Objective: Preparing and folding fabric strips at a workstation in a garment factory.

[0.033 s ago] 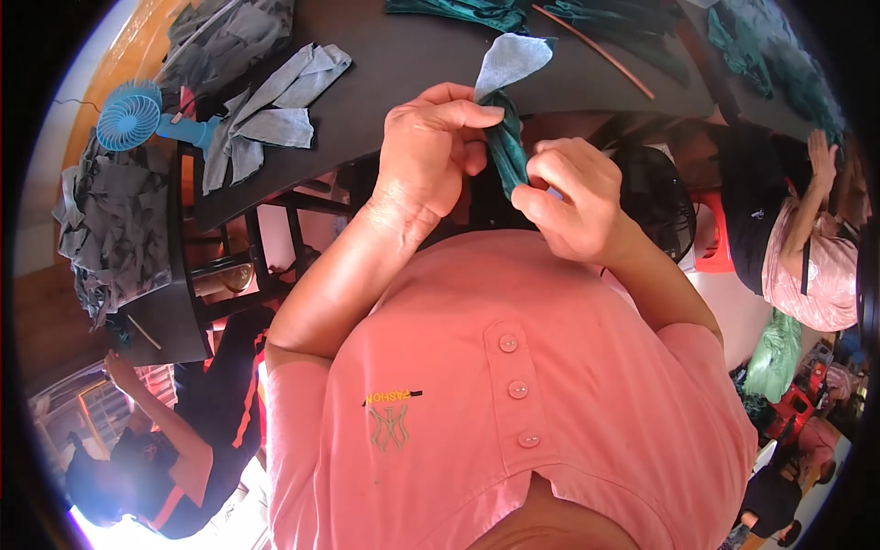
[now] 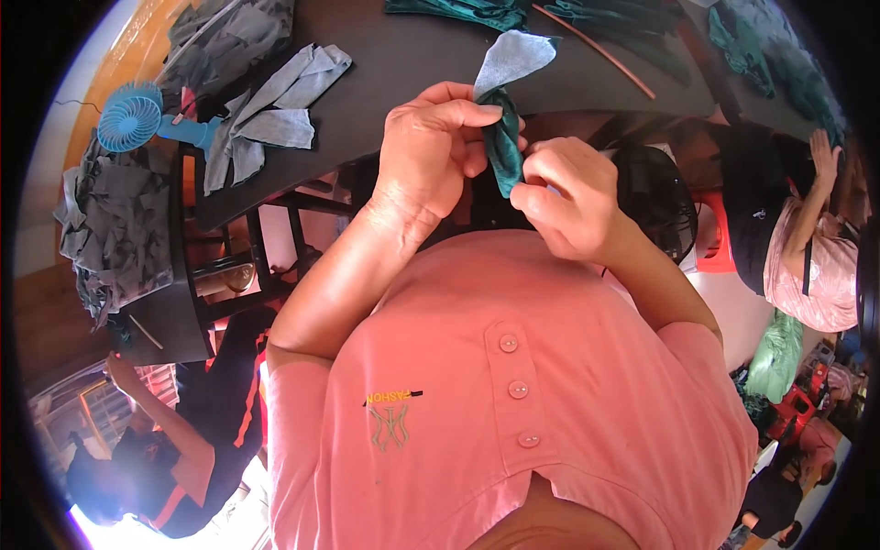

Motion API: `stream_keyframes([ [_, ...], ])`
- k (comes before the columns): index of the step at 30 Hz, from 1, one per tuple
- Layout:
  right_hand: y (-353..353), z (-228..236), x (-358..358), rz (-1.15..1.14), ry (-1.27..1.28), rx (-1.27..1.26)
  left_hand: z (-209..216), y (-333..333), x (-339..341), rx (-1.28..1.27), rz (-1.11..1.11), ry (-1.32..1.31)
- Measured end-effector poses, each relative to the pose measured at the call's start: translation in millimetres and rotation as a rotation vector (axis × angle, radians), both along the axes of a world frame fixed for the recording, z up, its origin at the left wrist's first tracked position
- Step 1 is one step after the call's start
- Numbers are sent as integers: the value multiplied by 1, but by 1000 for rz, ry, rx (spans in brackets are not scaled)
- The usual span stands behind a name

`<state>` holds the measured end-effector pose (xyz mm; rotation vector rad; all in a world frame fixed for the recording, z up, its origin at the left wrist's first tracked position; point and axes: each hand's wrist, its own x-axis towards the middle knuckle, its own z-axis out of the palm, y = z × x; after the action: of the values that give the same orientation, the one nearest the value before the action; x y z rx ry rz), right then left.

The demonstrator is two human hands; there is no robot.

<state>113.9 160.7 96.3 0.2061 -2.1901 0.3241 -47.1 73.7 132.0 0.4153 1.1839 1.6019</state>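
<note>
A small strip of dark green velvet (image 2: 502,151) with a pale grey-blue back hangs between my hands, over the near edge of the table. My left hand (image 2: 426,147) pinches it between thumb and fingers near its upper part. Above that grip, the pale side flares out in a folded flap. At the lower end, my right hand (image 2: 570,197) is closed, with curled fingers and its thumb tip against the velvet's edge. The fingers partly hide what they grip there.
The dark table (image 2: 385,101) carries grey cloth strips (image 2: 275,115), a blue handheld fan (image 2: 130,116), green velvet pieces (image 2: 458,11) and a thin brown stick (image 2: 596,52). Grey cloth pieces (image 2: 115,234) are heaped at left. Other people work at lower left and right. A black fan (image 2: 655,197) stands beyond my right arm.
The velvet's lower end has turned a little and shows more of its green face. My right hand has shifted slightly up and left; my left hand keeps its place.
</note>
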Motion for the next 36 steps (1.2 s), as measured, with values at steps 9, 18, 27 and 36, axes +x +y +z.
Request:
stream_keyframes([
  [9, 14, 32, -27, 55, 130, -1372, -1, 2, 9, 127, 57, 5],
  [18, 28, 31, -27, 113, 46, -1251, -20, 10, 8, 43, 134, 591],
  [27, 51, 39, -40, 22, -38, -1478, -20, 26, -7, 442, 239, 1457],
  [36, 34, 24, -35, 134, 296, -1189, -15, 32, -16, 180, 251, 474],
])
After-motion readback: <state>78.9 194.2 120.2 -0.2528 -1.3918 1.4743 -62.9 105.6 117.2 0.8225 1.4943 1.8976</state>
